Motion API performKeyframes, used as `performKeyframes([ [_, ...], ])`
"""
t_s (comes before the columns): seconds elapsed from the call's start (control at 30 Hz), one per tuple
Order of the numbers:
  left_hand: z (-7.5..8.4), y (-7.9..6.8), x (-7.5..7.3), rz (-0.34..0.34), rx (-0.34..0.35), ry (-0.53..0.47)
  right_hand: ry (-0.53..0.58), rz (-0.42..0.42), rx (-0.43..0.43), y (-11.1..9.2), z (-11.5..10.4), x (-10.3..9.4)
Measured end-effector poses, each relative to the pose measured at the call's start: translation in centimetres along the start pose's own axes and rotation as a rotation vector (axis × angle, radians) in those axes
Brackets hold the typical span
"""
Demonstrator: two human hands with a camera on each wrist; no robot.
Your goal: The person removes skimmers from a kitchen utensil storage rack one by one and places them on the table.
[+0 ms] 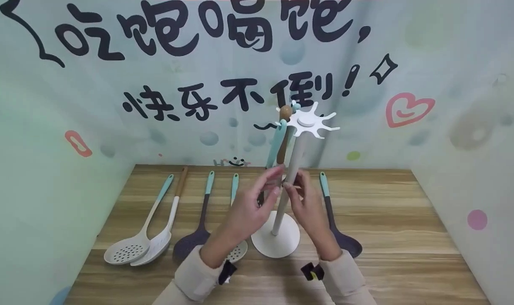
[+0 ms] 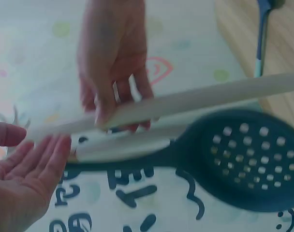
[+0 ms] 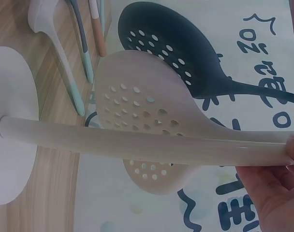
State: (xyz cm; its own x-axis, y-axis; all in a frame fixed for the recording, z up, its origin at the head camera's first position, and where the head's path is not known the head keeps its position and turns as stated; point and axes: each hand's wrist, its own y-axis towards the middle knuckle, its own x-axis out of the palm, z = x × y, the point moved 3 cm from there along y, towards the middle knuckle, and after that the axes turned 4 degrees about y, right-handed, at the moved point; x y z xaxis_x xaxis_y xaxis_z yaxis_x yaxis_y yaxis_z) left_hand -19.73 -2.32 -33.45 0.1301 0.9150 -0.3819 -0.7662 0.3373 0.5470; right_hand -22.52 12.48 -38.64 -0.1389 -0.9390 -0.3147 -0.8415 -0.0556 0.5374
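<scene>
A white utensil stand with a round base (image 1: 278, 248) and a star-shaped hook top (image 1: 306, 119) rises from the table. My right hand (image 1: 311, 201) pinches its pole (image 1: 296, 156) about midway up, thumb in front. On the pole's other side my left hand (image 1: 250, 207) has its fingers loosely extended and thumb apart, holding nothing. Utensils hang from the top's left arms, among them a dark skimmer (image 2: 253, 193) and a pale skimmer (image 3: 132, 72); a teal handle (image 1: 275, 146) and a brown handle (image 1: 282, 148) show above my left hand, which hides their lower parts in the head view.
Left of the stand lie a white skimmer (image 1: 127, 250), a white wooden-handled utensil (image 1: 159, 248), a dark turner (image 1: 192, 243) and a white perforated utensil (image 1: 238, 252), partly behind my left arm. Right of it lies a dark ladle (image 1: 348, 245). A printed curtain (image 1: 176, 144) stands behind the table.
</scene>
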Motion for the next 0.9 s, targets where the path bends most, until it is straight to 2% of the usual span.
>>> performKeyframes([
  [0.1, 0.0, 0.2, 1.4, -0.013, 0.013, 0.080, -0.013, 0.010, -0.022, 0.0, 0.0, 0.1],
  [0.3, -0.5, 1.0, 3.1, -0.030, -0.058, 0.163, -0.013, 0.014, -0.021, -0.1, -0.1, 0.1],
  [0.57, -1.1, 3.1, 4.7, 0.013, -0.126, 0.055, -0.053, 0.031, -0.042, -0.2, -0.1, -0.1],
  [0.9, -1.5, 5.0, 5.0, 0.081, -0.078, -0.170, -0.060, 0.017, -0.027, -0.3, -0.2, 0.0],
])
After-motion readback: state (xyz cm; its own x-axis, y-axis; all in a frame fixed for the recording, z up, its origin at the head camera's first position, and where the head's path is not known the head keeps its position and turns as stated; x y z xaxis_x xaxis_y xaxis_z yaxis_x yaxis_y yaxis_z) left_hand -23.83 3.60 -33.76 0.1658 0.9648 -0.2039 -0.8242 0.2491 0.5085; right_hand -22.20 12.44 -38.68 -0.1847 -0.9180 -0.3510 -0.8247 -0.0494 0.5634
